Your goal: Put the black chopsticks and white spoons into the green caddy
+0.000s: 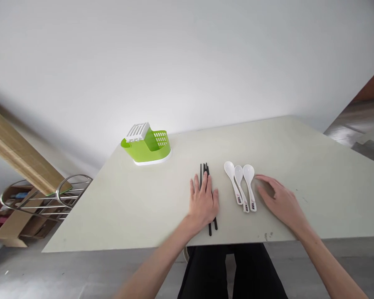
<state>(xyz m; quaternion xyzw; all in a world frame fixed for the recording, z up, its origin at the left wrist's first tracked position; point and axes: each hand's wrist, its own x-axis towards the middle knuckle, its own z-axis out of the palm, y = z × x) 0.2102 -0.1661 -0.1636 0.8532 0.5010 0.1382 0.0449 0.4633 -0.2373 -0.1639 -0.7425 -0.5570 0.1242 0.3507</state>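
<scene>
Several black chopsticks (210, 229) lie lengthwise on the table, partly covered by my left hand (203, 202). That hand rests flat on them with its fingers spread. To its right are three white spoons (250, 185), side by side, bowls pointing away from me and dark printed marks on their handle ends. My right hand (280, 203) is beside the rightmost spoon, fingers apart and curved, with nothing in it. Its fingertips come close to that spoon; whether they touch it I cannot tell.
A green and white cutlery basket (146, 151) stands at the table's back left, near the wall. Off the left edge are a metal rack (50, 203), a long cardboard piece (21, 151) and an open cardboard box (15, 222). The pale table's (118, 224) front edge runs before my legs.
</scene>
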